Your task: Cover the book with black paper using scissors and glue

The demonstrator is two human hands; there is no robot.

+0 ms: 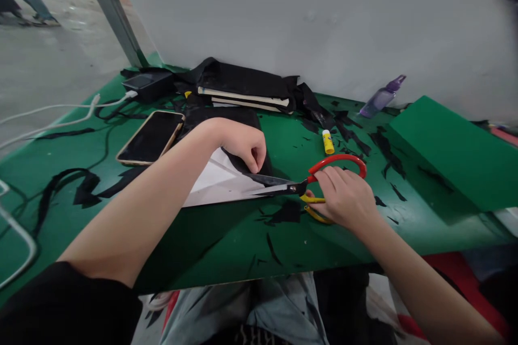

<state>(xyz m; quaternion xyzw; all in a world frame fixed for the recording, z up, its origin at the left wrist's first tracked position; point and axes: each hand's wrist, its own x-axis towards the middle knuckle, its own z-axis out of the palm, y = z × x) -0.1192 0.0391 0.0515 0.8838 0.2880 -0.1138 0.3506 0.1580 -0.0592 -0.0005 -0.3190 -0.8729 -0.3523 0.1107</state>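
1. Gripping scissors (298, 187) by the red and yellow handles in the right hand (343, 191), with blades parted and pointed toward nine o'clock, taking the pivot as clock centre and twelve as straight away from the body.
2. Curling the left hand (243, 145) inward at ten o'clock, with thumb and forefinger close together just beside the upper blade; cannot tell whether pinching an edge or only pressing down.
3. Showing a white sheet (218, 183) at nine o'clock, partly hidden behind the left forearm (162, 191), with black cloth (238, 113) just beyond.
4. Seems to be at a cutting step, judging by blades set at the sheet's right-hand end; cannot make out the exact layer between them.
5. Calls, on that reading, for steadying the material with the left hand, fingers clear of the blades, and squeezing the handles together.
6. Having, farther out on the green table (291, 140), a glue stick (328, 142) at one o'clock, a purple spray bottle (380, 99) between one and two, and a green board (457, 153) between two and three.
7. Having also a phone (150, 137) between nine and ten, a black bundle (246, 78) at eleven, and black scraps (289, 211) at six.
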